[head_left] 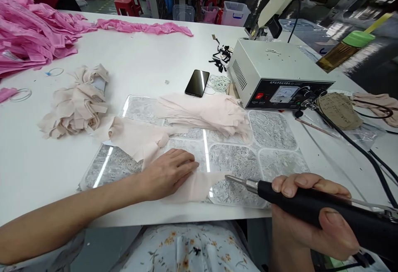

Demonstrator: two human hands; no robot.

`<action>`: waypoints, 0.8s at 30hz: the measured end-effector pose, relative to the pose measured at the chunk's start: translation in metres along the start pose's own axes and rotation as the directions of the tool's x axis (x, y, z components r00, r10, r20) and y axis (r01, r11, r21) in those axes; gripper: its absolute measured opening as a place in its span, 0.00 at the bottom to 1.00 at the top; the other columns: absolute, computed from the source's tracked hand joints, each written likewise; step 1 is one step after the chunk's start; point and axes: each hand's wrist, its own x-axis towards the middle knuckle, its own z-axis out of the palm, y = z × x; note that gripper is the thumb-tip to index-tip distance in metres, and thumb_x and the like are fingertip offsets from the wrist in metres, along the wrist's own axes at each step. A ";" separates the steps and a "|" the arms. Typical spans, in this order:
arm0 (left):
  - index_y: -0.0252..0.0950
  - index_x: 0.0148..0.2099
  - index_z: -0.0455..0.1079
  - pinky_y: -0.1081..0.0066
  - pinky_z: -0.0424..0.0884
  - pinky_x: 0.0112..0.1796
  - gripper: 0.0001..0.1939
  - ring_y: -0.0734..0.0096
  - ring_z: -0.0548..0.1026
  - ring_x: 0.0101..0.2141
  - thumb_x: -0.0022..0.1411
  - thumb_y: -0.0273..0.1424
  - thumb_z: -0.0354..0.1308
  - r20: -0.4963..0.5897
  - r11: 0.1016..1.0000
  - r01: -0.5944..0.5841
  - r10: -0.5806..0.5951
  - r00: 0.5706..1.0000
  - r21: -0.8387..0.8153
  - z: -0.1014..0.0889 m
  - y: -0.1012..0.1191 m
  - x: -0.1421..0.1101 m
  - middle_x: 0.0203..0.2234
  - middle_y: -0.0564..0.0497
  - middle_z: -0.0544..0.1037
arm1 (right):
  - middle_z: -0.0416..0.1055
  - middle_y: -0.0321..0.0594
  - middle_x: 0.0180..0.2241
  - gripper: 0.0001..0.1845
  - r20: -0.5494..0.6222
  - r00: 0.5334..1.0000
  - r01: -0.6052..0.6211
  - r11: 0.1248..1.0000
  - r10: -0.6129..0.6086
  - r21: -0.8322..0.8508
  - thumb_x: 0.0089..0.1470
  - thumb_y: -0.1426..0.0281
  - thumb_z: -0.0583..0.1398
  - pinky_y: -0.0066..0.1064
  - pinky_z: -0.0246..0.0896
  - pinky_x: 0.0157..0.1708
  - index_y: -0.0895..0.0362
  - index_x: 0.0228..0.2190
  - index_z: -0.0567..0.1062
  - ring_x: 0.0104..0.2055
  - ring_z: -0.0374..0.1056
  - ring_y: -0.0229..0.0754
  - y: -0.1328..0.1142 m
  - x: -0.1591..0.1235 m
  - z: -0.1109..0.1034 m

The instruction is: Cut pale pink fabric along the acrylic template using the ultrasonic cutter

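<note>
Your left hand (169, 174): palm-down on the cloth, front-middle of the grey mat (234, 160), fingers not pinching anything afaict
Your right hand (311, 236): wrapped round the black-handled tool (292, 204), off the mat's front-right corner
Pale cloth piece (203, 185): flat along the mat's front, long axis roughly sideways, poking out right from under your left
Metal tip (233, 179): pointing left over the mat, right at the cloth's right end, can't tell if touching
Nearer hand: left, easily
</note>
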 end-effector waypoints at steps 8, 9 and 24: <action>0.32 0.40 0.69 0.66 0.69 0.39 0.11 0.66 0.70 0.37 0.72 0.26 0.46 0.072 0.994 0.105 -0.108 0.992 0.039 0.006 0.002 -0.007 0.38 0.46 0.73 | 0.67 0.35 0.25 0.05 0.036 0.999 0.007 1.000 -0.007 0.005 0.37 0.69 0.59 0.36 0.62 0.19 0.56 0.24 0.70 0.18 0.61 0.36 -0.001 -0.001 0.000; 0.32 0.38 0.68 0.66 0.69 0.39 0.12 0.67 0.70 0.37 0.72 0.25 0.45 0.076 0.994 0.100 -0.104 0.992 0.043 0.007 0.002 -0.006 0.37 0.46 0.73 | 0.66 0.35 0.25 0.06 0.029 1.000 0.004 1.000 -0.004 -0.001 0.37 0.69 0.59 0.36 0.62 0.19 0.56 0.24 0.70 0.18 0.61 0.36 -0.001 -0.001 0.000; 0.29 0.54 0.67 0.63 0.74 0.41 0.15 0.60 0.76 0.43 0.74 0.31 0.43 0.023 0.926 0.156 -0.174 0.984 0.343 -0.007 0.023 -0.031 0.44 0.40 0.77 | 0.70 0.35 0.27 0.09 0.038 0.999 -0.005 0.999 0.004 0.044 0.40 0.67 0.58 0.37 0.60 0.19 0.54 0.28 0.74 0.20 0.58 0.37 0.002 0.006 -0.015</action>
